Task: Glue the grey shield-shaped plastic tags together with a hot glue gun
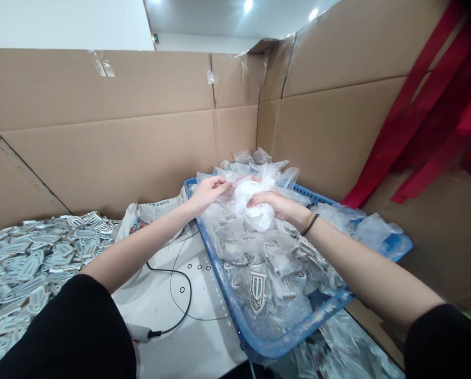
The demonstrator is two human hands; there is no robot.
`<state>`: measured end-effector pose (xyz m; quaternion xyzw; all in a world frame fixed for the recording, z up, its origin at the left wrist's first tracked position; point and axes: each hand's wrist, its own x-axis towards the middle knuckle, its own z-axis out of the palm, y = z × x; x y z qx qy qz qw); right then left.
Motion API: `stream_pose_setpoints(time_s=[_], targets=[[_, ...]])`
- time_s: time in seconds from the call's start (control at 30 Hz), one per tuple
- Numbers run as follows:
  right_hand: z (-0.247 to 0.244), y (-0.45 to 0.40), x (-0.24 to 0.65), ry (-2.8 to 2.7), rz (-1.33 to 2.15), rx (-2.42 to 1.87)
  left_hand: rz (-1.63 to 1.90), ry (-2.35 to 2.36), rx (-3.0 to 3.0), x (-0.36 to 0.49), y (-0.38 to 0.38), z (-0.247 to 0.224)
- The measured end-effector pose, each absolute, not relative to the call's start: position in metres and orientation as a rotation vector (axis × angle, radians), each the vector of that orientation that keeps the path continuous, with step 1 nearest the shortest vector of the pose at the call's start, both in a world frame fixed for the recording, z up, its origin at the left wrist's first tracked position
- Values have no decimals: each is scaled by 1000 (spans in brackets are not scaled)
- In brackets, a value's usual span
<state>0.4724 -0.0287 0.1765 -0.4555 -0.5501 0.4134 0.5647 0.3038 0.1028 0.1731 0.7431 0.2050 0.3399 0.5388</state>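
My right hand (273, 202) is closed around a bunched wad of clear plastic bags (243, 197) above the blue plastic basket (219, 268). At the wad's left side is my left hand (209, 193), its thumb and fingers pinched together at the edge of the thin plastic; the exact grip is partly hidden. Beneath both hands the basket holds many small clear bags, and flat shield-shaped pieces with a striped middle show through several of them. One bagged shield-shaped piece (258, 289) lies near the basket's front end.
Loose shield-shaped pieces (30, 263) form a large heap at the left. A white printed sack (156, 213) lies beside the basket, and a black cable (190, 295) crosses the white tabletop (204, 337). Cardboard walls (140, 126) stand behind; red ribbons (397, 137) hang at right.
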Motion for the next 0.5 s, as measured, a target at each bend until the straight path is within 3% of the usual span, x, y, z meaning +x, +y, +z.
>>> stream_pose_setpoints(time_s=[0.33,0.5], targets=[[178,-31,488,-1295,1002,-1151,838,281,1809,294,113,181],[180,-27,485,-1299,779,-1187,1018,377,1921,289,120,181]])
